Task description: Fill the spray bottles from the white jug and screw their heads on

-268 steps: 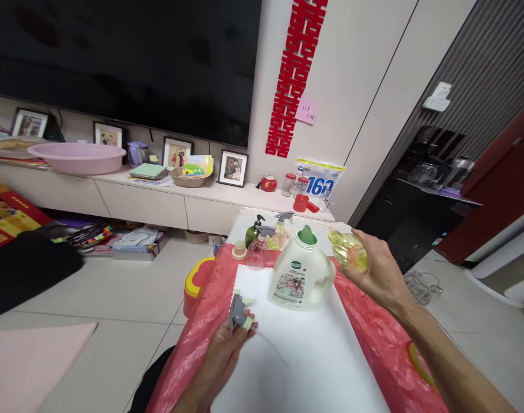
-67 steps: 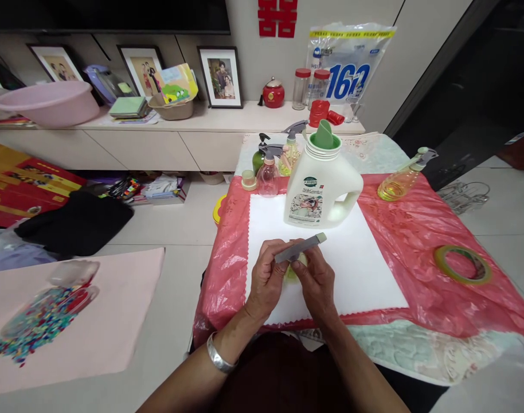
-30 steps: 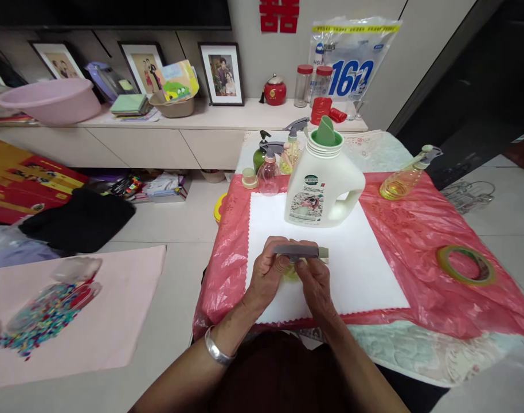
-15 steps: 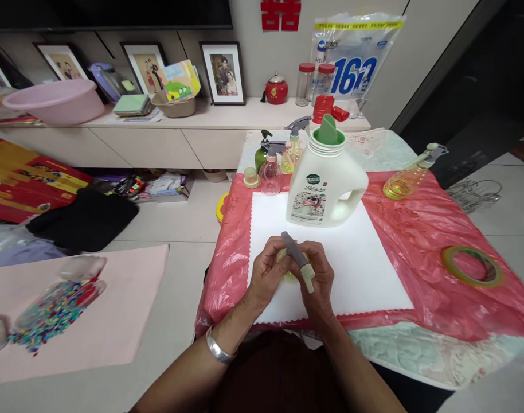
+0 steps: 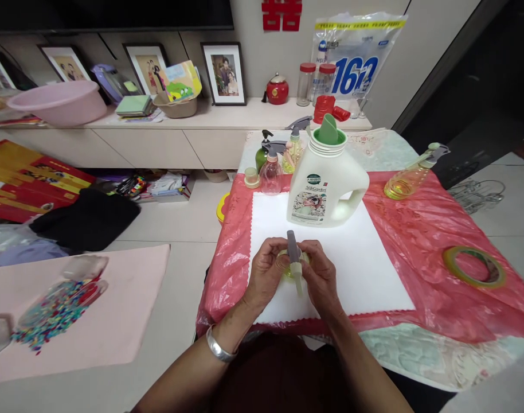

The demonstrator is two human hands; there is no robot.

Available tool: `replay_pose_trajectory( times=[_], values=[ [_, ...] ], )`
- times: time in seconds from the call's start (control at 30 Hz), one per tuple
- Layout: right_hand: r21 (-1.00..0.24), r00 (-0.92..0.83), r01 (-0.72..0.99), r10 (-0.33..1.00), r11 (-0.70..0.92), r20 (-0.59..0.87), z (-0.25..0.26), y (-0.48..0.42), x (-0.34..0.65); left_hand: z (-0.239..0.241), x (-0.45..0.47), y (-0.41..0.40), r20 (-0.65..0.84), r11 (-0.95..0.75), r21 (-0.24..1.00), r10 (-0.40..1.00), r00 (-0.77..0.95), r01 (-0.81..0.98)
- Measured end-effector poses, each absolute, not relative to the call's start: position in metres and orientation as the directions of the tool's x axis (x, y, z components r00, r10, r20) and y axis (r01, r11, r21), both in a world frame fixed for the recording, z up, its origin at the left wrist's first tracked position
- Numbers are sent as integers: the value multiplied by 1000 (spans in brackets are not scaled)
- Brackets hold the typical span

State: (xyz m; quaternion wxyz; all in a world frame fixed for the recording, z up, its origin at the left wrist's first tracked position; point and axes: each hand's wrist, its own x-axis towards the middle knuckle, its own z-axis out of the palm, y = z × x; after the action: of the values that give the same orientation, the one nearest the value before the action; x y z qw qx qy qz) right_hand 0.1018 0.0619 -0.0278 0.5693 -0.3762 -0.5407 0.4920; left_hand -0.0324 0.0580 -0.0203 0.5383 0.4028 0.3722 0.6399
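Between my hands, over the white mat, is a spray bottle with a grey and pale green trigger head and a yellowish clear body. My left hand closes on it from the left, thumb near the head. From the other side my right hand grips it with curled fingers. Most of the bottle's body is hidden beneath the head and fingers. Just beyond stands a large white detergent jug, uncapped, with a green spout. A pink spray bottle and a pale green cap are behind left.
Red plastic sheeting covers the table. A spray bottle with yellow liquid stands at right, above a roll of tape. A dark green pump bottle and a yellow-green spray bottle stand at the back.
The spray head has turned between my hands: its pale green end has swung left and now points almost straight toward me. Both hands stay around the bottle; the jug has not moved.
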Motion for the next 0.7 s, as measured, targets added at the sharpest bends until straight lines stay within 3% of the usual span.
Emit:
replay_pose_trajectory(
  times=[0.37,0.53,0.7],
  values=[
    [-941,29,-253,974,225,225,-34,60,94,-18,-36,57,249,-251,959,968,-36,-134],
    [-966,-41,-189,981,179,189,-29,64,100,-21,-36,59,248,-253,958,967,-48,-138],
    [-971,5,-164,985,172,173,-29,64,97,-22,-34,59,254,-275,933,960,-116,-231]
  ],
)
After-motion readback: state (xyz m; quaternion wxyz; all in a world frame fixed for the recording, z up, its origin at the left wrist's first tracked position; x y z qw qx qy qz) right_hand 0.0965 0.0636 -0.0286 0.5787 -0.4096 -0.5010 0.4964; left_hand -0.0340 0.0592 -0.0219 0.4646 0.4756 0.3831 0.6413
